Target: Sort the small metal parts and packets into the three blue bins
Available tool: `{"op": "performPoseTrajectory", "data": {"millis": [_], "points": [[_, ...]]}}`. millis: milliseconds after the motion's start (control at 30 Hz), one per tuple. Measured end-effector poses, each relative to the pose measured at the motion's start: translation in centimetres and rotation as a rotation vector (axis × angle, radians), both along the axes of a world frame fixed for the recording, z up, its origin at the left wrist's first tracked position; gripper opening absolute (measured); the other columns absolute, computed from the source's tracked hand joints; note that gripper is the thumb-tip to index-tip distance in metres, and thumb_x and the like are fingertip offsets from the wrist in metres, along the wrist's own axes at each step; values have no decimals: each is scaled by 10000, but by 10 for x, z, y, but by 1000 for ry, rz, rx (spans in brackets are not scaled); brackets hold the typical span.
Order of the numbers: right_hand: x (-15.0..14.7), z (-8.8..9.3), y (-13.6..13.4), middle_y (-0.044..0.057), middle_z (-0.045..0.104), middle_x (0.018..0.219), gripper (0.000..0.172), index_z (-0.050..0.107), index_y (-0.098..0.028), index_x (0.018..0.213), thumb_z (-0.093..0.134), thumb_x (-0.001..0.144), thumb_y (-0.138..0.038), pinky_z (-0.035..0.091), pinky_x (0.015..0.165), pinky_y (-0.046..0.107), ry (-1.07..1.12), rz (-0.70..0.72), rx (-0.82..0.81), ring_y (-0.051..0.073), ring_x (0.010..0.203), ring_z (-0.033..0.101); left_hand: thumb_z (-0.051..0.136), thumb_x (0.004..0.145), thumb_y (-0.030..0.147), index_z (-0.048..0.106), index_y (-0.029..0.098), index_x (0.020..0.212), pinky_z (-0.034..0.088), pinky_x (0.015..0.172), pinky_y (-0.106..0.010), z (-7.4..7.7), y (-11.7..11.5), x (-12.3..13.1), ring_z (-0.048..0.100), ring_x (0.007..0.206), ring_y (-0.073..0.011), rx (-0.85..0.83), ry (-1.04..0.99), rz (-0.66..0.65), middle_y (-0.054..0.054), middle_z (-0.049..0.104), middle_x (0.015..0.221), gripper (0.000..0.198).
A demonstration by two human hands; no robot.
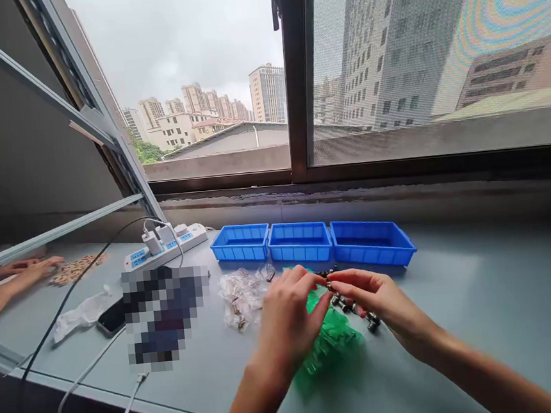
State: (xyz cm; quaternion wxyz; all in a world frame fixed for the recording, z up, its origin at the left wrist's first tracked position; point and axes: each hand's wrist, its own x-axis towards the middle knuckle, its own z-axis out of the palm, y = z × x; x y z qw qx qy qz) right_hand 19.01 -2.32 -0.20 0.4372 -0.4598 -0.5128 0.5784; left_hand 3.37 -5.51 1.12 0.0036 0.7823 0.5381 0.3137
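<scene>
My left hand and my right hand meet fingertip to fingertip above the table, both pinched closed. Between the fingertips a small shiny metal part shows; it is too small to name more exactly. Below my left hand lies a heap of translucent green plastic pieces, partly covered by that hand. Several dark metal fittings are scattered behind and beneath my right fingers. Left of my left hand are clear plastic bags with small parts in them.
Three blue bins stand in a row near the window. A power strip, a phone and cables lie left. Beyond a metal frame, another person's hands touch small tan pieces.
</scene>
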Motion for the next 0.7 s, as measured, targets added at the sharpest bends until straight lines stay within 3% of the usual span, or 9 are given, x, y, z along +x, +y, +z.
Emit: {"op": "performPoseTrajectory", "data": {"millis": [167, 333, 500, 700], "points": [[-4, -2, -8, 41, 684, 656, 329, 778, -221, 728, 768, 602, -525, 370, 458, 250, -113, 65, 185, 140, 544, 499, 615, 819, 150, 645, 203, 799, 508, 648, -277, -19, -18, 5, 634, 760, -173, 120, -162, 25, -6, 644, 794, 64], [-4, -8, -11, 40, 687, 730, 198, 770, -239, 706, 749, 700, -435, 421, 504, 255, -211, 127, 421, 151, 590, 547, 595, 781, 89, 642, 212, 857, 530, 624, -276, -30, -22, -2, 640, 758, -177, 232, -142, 59, -10, 647, 822, 152], [-9, -8, -12, 29, 687, 722, 158, 750, -217, 724, 738, 699, -372, 424, 511, 236, -174, 170, 289, 143, 602, 549, 559, 859, 174, 653, 240, 927, 552, 673, -262, -39, -21, -14, 656, 809, -172, 309, -180, 43, -26, 648, 861, 134], [-14, -5, -4, -33, 521, 537, 398, 725, -190, 736, 744, 613, -568, 364, 407, 203, 61, 153, 19, 90, 465, 437, 523, 902, 259, 658, 259, 967, 557, 687, -256, -56, -22, -15, 661, 789, -176, 419, -272, 102, -48, 660, 868, 150]]}}
